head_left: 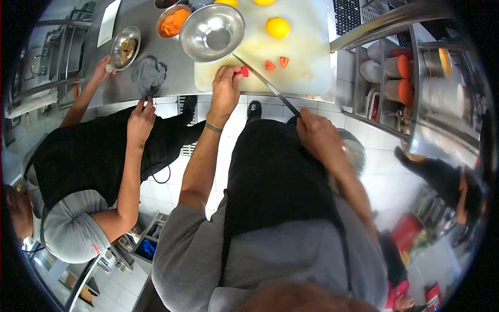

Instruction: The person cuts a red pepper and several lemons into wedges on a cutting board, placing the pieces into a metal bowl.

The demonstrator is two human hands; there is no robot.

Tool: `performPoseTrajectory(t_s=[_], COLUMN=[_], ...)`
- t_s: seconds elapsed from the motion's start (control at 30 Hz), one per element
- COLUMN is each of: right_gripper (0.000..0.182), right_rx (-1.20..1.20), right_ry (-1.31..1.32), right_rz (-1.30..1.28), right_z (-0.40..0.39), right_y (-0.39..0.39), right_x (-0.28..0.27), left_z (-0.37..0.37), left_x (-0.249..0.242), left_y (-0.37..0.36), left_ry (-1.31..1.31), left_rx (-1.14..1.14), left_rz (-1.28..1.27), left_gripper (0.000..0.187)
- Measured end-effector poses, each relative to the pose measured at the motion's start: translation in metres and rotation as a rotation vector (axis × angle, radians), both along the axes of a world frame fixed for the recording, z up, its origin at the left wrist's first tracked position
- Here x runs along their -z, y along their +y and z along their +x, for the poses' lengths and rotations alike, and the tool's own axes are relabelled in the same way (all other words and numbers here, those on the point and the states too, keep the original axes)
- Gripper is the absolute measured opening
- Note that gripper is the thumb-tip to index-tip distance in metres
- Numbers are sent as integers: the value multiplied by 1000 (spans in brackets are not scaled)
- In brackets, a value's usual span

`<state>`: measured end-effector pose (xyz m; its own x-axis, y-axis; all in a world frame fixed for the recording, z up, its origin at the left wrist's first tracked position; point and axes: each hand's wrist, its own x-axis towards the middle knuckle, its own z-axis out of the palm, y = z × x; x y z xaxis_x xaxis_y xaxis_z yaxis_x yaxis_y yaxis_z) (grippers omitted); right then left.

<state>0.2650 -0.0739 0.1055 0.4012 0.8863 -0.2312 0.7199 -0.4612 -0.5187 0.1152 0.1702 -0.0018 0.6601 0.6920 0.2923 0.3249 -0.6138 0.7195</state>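
My left hand [226, 88] is closed at the near edge of the pale cutting board [306, 57], its fingertips pinching a small red piece [244, 71]. My right hand [318, 130] is wrapped round the handle of a long knife [267, 86], whose blade points away to the left, its tip close to the red piece. Two other red pieces [270, 65] lie on the board to the right of the blade. An empty steel bowl [208, 49] stands over the board's left edge, just beyond my left hand. A yellow lemon [278, 27] sits farther back on the board.
At the left, a co-worker [78, 171] holds a small bowl [118, 52] of brown food and touches a grey cloth [149, 75]. A bowl of orange food [173, 22] stands behind the steel bowl. Shelves with containers [397, 78] are at the right, below a metal rail [395, 27].
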Motion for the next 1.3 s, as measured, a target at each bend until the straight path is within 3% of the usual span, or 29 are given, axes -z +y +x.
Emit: performPoseTrajectory(t_s=[0.5,0.73,0.9,0.97,1.07,1.2,1.3], right_gripper=[12,14,15,17,18,18,21], right_rx=[-60,-73,-9,67,219,467,523], right_ry=[-196,-126,30,145,163,158,137], right_rz=[-87,-224,-224,-142,2,118,118], right_z=[-8,-2,10,16,20,28,33], right_y=[1,-3,-20,-39,-65,-87,-89], right_x=[-5,-7,-24,-28,-28,3,39], left_z=[2,0,-25,-33,-40,18,80], left_x=[-4,1,-14,-21,-29,-62,-73], left_y=[4,6,23,16,-5,-32,-7], left_ry=[42,31,47,27,123,-92,10], left_rx=[21,-18,-193,-274,-297,-46,117], left_rz=[14,-22,-46,-132,-15,90,233], left_gripper=[11,12,19,20,20,13,14])
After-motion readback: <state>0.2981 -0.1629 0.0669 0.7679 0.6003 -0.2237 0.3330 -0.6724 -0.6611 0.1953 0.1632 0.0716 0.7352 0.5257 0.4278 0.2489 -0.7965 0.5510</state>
